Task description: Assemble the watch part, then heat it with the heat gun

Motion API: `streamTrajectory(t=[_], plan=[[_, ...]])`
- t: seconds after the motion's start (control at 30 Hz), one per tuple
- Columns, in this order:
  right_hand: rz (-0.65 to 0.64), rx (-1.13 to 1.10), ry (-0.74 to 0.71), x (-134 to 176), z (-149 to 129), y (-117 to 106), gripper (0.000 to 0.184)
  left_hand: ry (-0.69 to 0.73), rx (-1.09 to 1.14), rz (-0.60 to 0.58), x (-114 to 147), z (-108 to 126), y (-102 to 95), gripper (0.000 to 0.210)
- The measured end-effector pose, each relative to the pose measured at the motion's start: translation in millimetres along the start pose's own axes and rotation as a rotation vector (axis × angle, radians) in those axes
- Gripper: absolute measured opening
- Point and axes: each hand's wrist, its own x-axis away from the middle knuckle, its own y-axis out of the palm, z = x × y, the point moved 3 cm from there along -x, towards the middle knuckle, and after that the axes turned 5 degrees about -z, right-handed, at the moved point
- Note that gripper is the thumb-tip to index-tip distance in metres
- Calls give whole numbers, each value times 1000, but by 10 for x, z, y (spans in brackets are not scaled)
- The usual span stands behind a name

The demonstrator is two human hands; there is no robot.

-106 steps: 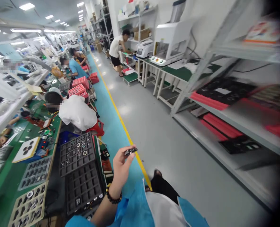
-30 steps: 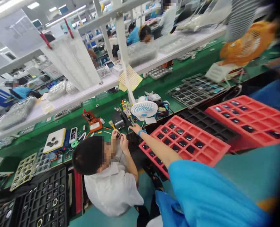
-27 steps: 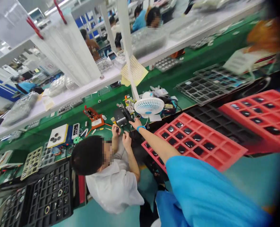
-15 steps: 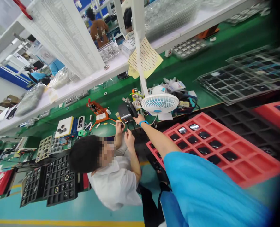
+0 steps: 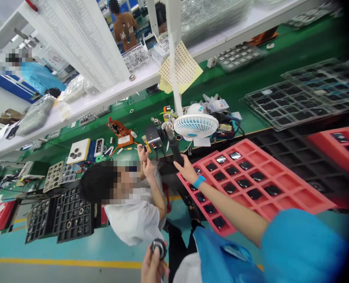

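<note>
My right hand (image 5: 187,171), with a blue band on the wrist, is wrapped round the lower end of a black, wand-like tool (image 5: 174,147). The tool stands tilted in front of the small fan, its far end pale and smeared by motion; its exact kind cannot be made out. At the bottom, my left hand (image 5: 153,265) pinches a round watch case (image 5: 158,248) with a dark rim and shiny metal ring, the thumb across it. Under my right forearm lies a red foam tray (image 5: 304,192) with dark, shiny watch parts in several of its pockets.
A seated co-worker in white (image 5: 133,216) works close on the left, both hands raised. A white fan (image 5: 195,125) and a black box (image 5: 154,137) stand on the green bench. Black trays (image 5: 75,214) sit beyond the co-worker; a white shelf post (image 5: 173,59) rises ahead.
My right hand has drawn the black tool away from beside the black box, toward me and to the right. My left hand has come into view at the bottom with the watch case.
</note>
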Motion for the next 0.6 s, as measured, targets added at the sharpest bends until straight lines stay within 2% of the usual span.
streamTrajectory(t=[0.1,0.2,0.27,0.33,0.4,0.47,0.6], plan=[[94,-73,60,650,141,-118,51,177,42,-125,-171,299,211,58],[221,-208,96,1086,268,-137,49,298,-82,-352,-278,677,596,40],[284,-300,110,1292,321,-114,43,337,-172,-463,-334,862,868,41],[276,-360,126,1461,332,-81,38,400,-232,-520,-378,955,1098,43],[224,-387,133,1611,292,-62,36,477,-283,-546,-400,948,1261,31],[162,-360,132,1748,226,-70,36,519,-296,-571,-400,861,1345,23],[86,-280,173,2001,216,-119,42,496,-266,-558,-368,602,1288,23]])
